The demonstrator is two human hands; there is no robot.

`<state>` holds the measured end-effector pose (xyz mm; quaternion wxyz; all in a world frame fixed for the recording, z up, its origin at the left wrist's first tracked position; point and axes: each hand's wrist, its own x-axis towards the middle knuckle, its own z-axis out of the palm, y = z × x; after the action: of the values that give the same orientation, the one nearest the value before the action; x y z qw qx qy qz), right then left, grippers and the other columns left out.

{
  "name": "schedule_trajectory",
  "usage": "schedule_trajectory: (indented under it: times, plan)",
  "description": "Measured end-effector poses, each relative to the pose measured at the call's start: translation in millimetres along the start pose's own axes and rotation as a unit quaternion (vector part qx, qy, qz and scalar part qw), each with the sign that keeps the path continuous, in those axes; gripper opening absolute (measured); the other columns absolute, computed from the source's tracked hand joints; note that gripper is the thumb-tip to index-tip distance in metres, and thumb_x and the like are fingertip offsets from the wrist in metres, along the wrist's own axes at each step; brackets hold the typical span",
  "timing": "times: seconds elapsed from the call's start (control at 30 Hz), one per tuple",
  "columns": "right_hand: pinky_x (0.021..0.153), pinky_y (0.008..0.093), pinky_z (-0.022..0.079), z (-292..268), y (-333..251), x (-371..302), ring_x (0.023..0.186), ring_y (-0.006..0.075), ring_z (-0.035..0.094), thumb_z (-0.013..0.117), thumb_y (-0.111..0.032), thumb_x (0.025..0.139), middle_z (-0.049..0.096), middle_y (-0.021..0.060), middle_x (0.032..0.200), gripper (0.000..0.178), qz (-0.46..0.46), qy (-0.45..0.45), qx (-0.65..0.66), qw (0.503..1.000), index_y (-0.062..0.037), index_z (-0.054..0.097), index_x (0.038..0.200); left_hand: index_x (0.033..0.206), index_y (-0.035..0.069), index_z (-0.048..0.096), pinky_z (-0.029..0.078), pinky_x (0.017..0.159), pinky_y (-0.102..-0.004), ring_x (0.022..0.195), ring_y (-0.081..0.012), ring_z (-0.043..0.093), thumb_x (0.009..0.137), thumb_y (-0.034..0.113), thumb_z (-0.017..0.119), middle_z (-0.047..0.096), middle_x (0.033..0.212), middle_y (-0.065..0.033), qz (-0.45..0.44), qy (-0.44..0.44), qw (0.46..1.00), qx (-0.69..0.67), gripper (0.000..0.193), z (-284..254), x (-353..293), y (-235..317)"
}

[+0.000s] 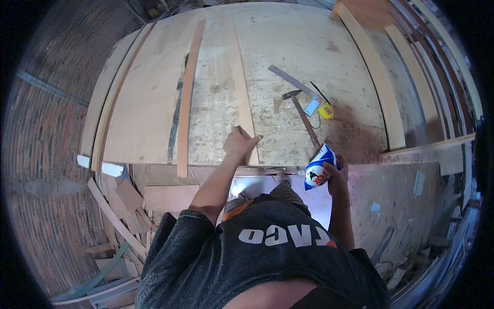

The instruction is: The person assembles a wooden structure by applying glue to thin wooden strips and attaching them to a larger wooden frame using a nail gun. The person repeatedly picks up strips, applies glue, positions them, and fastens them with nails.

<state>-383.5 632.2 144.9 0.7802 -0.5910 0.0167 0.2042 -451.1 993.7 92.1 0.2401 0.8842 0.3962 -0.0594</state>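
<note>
Near the front edge of the workbench, my left hand point(240, 143) is closed over a thin pale wooden strip point(240, 77), thumb across it and fingers curled at its side. The strip runs away from me over the bench top. To the right, just off the bench edge, my right hand point(337, 176) grips a blue and white plastic pouch point(315, 172). The pouch's narrow upper end tilts toward the bench, beside the handle end of a hammer point(303, 113). What the pouch contains is hidden.
A metal ruler point(290, 80) and a yellow tape measure point(325, 110) lie by the hammer. A reddish-brown wooden strip point(190, 98) lies left on the workbench point(288, 41). Long boards point(375, 72) line the right side. Wood offcuts point(128, 195) are piled on the floor at left.
</note>
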Motion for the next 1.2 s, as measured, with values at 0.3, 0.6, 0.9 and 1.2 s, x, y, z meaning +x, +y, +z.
schedule_trajectory:
  times: [0.3, 0.6, 0.9, 1.2]
  plan:
    - [0.086, 0.0433, 0.061, -46.3, -35.5, 3.5, 0.088, 0.0255, 0.071, 0.073, -0.024, 0.09, 0.068, 0.0115, 0.104, 0.045, 0.075, -0.056, 0.175, 0.98, -0.0047, 0.056, 0.127, 0.099, -0.001, 0.065, 0.056, 0.058, -0.0382, 0.07, -0.0211, 0.07, 0.084, 0.042, 0.083, 0.072, 0.092, -0.0157, 0.012, -0.235, 0.937, -0.259, 0.049, 6.6, 31.4, 29.9]
    - [0.083, 0.0302, 0.054, 76.6, -119.8, 26.5, 0.094, 0.0134, 0.068, 0.082, -0.014, 0.086, 0.073, 0.0094, 0.103, 0.035, -0.058, -0.205, -0.221, 0.952, -0.002, 0.065, 0.114, 0.098, 0.005, 0.059, 0.057, 0.055, -0.0224, 0.065, -0.01, 0.063, 0.094, 0.044, 0.077, 0.065, 0.085, -0.004, 0.031, -0.22, 0.738, -0.637, 0.043, -93.1, -11.3, 136.1]
    - [0.084, 0.0277, 0.054, 100.8, -126.0, 11.4, 0.094, 0.0105, 0.068, 0.081, -0.007, 0.089, 0.073, 0.0072, 0.103, 0.029, -0.137, -0.192, -0.221, 0.946, -0.0005, 0.068, 0.114, 0.117, 0.003, 0.066, 0.052, 0.07, -0.0288, 0.089, -0.0172, 0.064, 0.095, 0.046, 0.075, 0.068, 0.105, -0.009, 0.025, -0.221, 0.761, -0.609, 0.049, -101.0, -20.0, 142.4]
    - [0.081, 0.0292, 0.056, 100.6, -111.4, 9.5, 0.091, 0.0124, 0.071, 0.084, -0.01, 0.086, 0.076, 0.0087, 0.099, 0.028, -0.151, -0.143, -0.284, 0.936, -0.0013, 0.072, 0.109, 0.094, 0.001, 0.063, 0.058, 0.053, -0.0223, 0.061, -0.0132, 0.066, 0.092, 0.047, 0.079, 0.067, 0.082, -0.0077, 0.041, -0.21, 0.741, -0.636, 0.048, -94.7, -16.5, 146.7]
